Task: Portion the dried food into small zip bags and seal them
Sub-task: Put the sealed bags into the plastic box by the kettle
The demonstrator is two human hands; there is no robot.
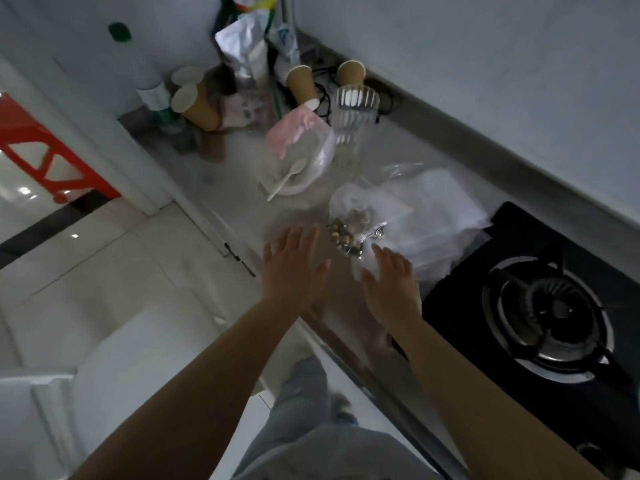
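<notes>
Here, both hands reach out over the near edge of the table (221, 174), palms down. The left hand (294, 268) has its fingers (304, 237) spread flat and released, grasping nothing. The right hand (389, 285) also has its fingers (381, 254) loosely splayed, the tips resting on or just above a clear plastic sheet; whether they touch it I cannot tell, but they are not clenched on anything.

The dried food (346, 230) lies just beyond the fingertips, at about 12 o'clock from the gap between the two hands. It is a small heap of brown and tan rounded pieces, blurred, sitting inside a crumpled clear bag (353, 202). At 2 o'clock from it spreads a loose pile of clear zip bags (440, 209), flat and overlapping, reaching to the edge of the black gas stove (554, 306) at 4 o'clock.

At 11 o'clock from the food stands a clear bowl (294, 168) with a pinkish lid or bag tilted over it and a white plastic spoon (287, 178) leaning out over its rim. Just beside that, at 12 o'clock, is a ribbed clear glass (355, 109). Farther back along the wall stand several brown paper cups (301, 84) and a white pouch (244, 46), all well apart from the hands.
</notes>
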